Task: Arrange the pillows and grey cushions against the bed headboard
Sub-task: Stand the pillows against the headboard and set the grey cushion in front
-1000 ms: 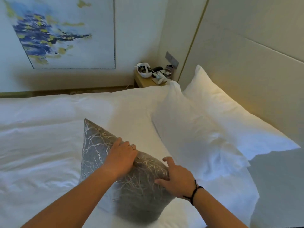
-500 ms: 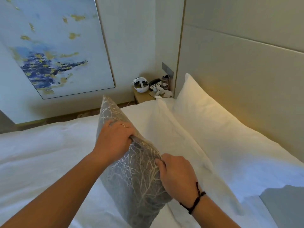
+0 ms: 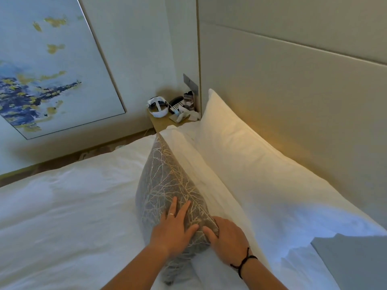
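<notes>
A grey cushion (image 3: pixel 167 181) with a pale branch pattern stands on edge on the white bed, leaning against a white pillow (image 3: pixel 194 162). Behind that, a second white pillow (image 3: pixel 251 164) leans on the beige headboard (image 3: pixel 293 91). My left hand (image 3: pixel 173 227) lies flat on the cushion's near face with fingers straight. My right hand (image 3: pixel 228 237) grips the cushion's near top edge, thumb on the front, fingers behind. A grey shape (image 3: pixel 356 262), perhaps another cushion, shows at the lower right.
A wooden bedside table (image 3: pixel 165 122) in the far corner carries a white headset (image 3: pixel 158 106), a phone and small items. A large painting (image 3: pixel 48 65) hangs on the left wall. The white duvet (image 3: pixel 62 206) spreads to the left.
The cushion has moved from mid-air, tilted in both hands, to standing against the front pillow. My left hand let go of its top edge and now lies flat on its face.
</notes>
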A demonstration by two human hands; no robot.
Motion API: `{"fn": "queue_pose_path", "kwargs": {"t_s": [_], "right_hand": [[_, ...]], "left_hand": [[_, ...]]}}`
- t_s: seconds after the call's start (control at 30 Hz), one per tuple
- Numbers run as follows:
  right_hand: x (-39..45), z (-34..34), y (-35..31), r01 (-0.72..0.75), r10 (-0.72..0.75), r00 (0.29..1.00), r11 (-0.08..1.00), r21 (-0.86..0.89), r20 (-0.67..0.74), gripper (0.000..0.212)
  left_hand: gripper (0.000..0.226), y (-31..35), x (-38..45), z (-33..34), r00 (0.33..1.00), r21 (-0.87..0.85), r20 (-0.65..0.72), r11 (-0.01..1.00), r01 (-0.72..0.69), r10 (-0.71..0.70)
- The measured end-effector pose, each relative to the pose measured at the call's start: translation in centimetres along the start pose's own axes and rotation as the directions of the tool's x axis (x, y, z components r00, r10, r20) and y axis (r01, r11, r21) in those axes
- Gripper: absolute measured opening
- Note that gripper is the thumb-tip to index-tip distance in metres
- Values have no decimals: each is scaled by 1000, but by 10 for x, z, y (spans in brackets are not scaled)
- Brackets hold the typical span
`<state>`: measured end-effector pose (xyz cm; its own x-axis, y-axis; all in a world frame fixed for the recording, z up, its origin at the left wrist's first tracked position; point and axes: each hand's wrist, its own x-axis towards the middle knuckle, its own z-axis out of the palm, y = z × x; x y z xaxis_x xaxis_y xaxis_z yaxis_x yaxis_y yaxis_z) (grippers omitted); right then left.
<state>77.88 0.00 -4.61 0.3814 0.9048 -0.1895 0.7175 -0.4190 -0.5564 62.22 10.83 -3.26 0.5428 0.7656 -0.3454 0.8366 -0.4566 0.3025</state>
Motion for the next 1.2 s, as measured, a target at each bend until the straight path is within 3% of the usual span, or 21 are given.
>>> {"fn": "queue_pose_path", "kwargs": {"t_s": [0.07, 0.17, 0.3, 0.4, 0.63, 0.9, 1.2], "right_hand": [[-14, 0, 6, -4, 4, 1000, 1000, -8, -9, 56], [-39, -2, 21, -30, 37, 999, 982, -185, 39, 68], [-70, -11, 42, -169, 191, 980, 952, -255, 63, 75], [-95, -16, 48, -276, 287, 958, 940, -202, 27, 74], [-128, -31, 60, -379, 376, 925, 913, -153, -49, 54], [-101, -76, 79, -282, 262, 953, 952, -121, -153, 42], [25, -186, 130, -143, 111, 972, 979, -144, -208, 52]], "left_hand": [[74, -4, 4, -6, 1000, -1, -27, 1000, 7, -7], [76, -5, 5, -8, 994, -7, -109, 1000, -18, 17], [69, 9, 4, -1, 935, 44, -260, 970, -240, 243], [61, 29, -1, 6, 900, 107, -229, 928, -356, 371], [46, 64, -11, 7, 892, 153, -110, 895, -420, 438], [39, 88, 6, -3, 909, 176, -97, 906, -385, 406], [37, 160, 102, -30, 931, 242, -180, 932, -271, 318]]}}
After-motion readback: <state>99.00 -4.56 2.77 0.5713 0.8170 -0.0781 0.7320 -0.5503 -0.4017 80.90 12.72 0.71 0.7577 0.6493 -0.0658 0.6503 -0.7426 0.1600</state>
